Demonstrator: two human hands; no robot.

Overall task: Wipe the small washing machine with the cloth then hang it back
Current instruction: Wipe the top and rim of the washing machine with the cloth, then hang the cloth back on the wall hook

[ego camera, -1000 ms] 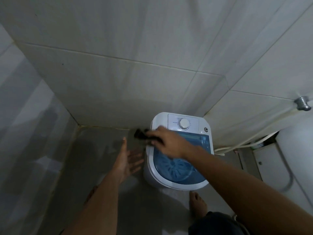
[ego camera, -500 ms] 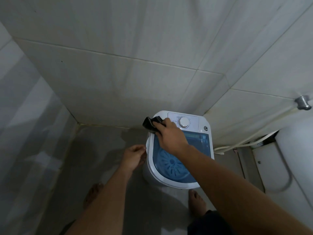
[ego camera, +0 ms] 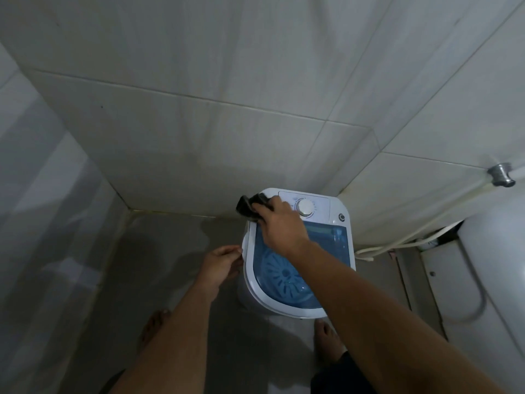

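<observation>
Since the earlier frame, right hand and dark cloth barely shifted; left hand reached the machine's side.
Cloth gripped in the right hand, pressed on the small washing machine's upper-left corner, center frame; left fingers curl against its left rim.

A small white washing machine with a translucent blue lid stands upright in the tiled corner; my dark crumpled cloth presses its top left corner.
</observation>
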